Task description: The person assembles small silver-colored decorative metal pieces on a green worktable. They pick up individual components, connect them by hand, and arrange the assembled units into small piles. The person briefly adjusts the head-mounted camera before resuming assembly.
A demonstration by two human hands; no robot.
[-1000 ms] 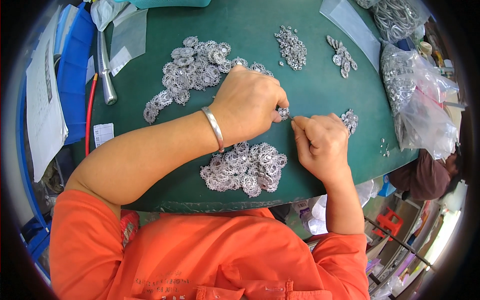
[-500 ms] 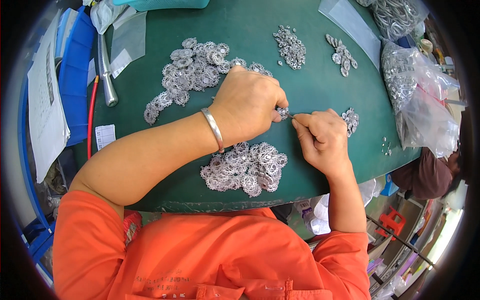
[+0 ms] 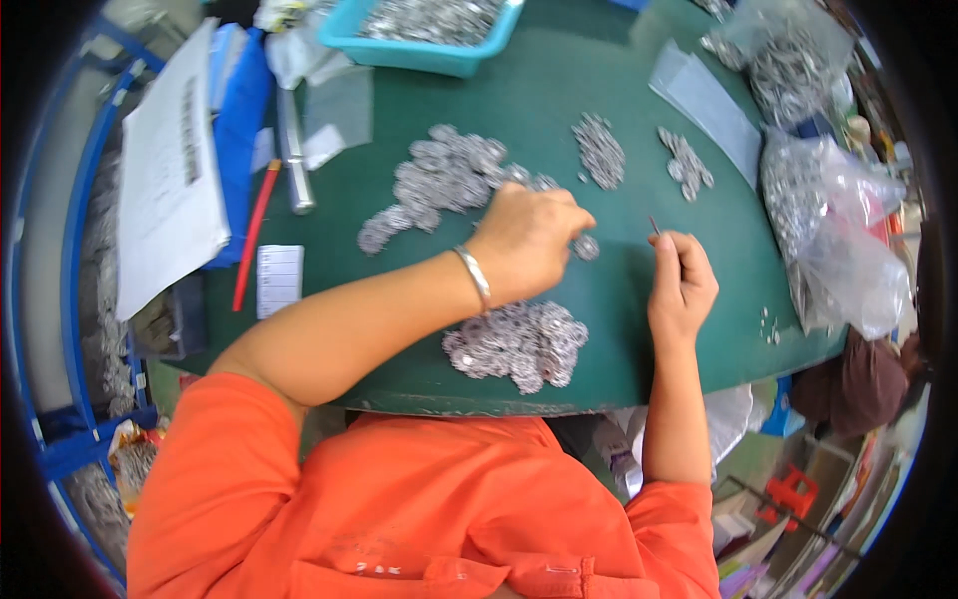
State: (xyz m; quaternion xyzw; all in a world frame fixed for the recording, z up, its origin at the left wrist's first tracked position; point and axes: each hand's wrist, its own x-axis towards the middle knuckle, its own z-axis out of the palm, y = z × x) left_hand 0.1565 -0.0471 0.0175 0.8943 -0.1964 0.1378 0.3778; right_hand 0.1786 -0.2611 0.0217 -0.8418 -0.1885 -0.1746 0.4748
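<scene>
My left hand (image 3: pixel 529 240), with a silver bangle at its wrist, is bent over the table between two heaps of silvery openwork metal ornaments. Its fingers are blurred and partly hidden. Close by its fingertips lies a single round ornament (image 3: pixel 586 248). The far-left heap of ornaments (image 3: pixel 439 180) reaches up to the knuckles; the near heap of ornaments (image 3: pixel 519 344) is below the wrist. To the right, my right hand (image 3: pixel 682 285) is closed, thumb and fingers pinching a thin rod-like tool (image 3: pixel 655 227) that points away from me.
Farther back are a pile of small metal pieces (image 3: pixel 599 152) and a pile of oval pieces (image 3: pixel 687 165). A turquoise basket (image 3: pixel 399 55) of metal parts stands at the back. Plastic bags of parts (image 3: pixel 798 200) line the right edge; a red stick (image 3: pixel 256 235) lies left.
My right hand has drawn away from the left hand, taking the rod-like tool off the small ornament. The whole view has shifted, bringing more of the basket into sight.
</scene>
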